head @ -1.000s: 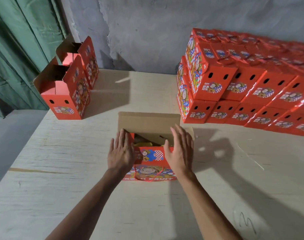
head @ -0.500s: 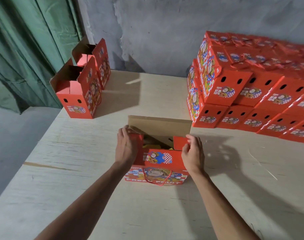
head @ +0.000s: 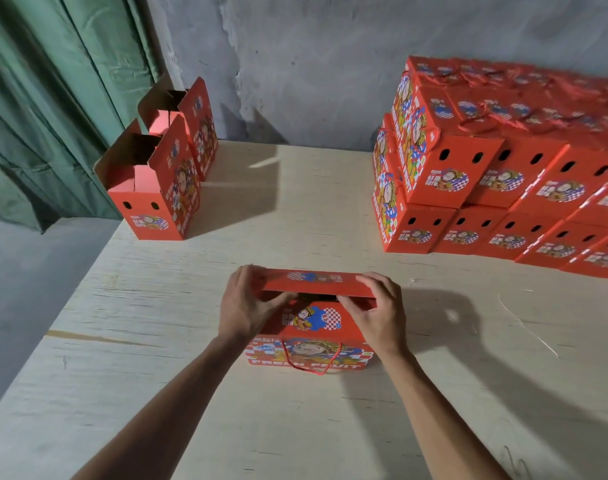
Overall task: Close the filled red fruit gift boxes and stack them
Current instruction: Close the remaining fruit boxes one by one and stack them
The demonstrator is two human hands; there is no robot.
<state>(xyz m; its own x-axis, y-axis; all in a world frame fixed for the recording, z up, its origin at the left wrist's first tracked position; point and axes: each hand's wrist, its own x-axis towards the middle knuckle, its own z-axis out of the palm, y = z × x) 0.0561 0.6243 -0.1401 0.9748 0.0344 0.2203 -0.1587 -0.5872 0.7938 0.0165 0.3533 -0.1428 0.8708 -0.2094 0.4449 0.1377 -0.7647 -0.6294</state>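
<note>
Fig.: my left hand (head: 243, 306) & right hand (head: 378, 311) pinch lid flap (head: 316, 284) ends, 9 & 3 o'clock, over gift box (head: 309, 332). Thin card, creases easily; filled, prob. heavy—lift from base.

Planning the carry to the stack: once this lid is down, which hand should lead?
Probably the right hand: it grips the lid flap on the side facing the closed-box stack. The left hand is farther away.

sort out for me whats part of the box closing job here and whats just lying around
Part of the job:
- box being closed, its lid flap
- left hand and right hand, both gripping the flap
- stack of closed boxes
- two open boxes

Just there:
- table
- green curtain
- loose thread
</note>
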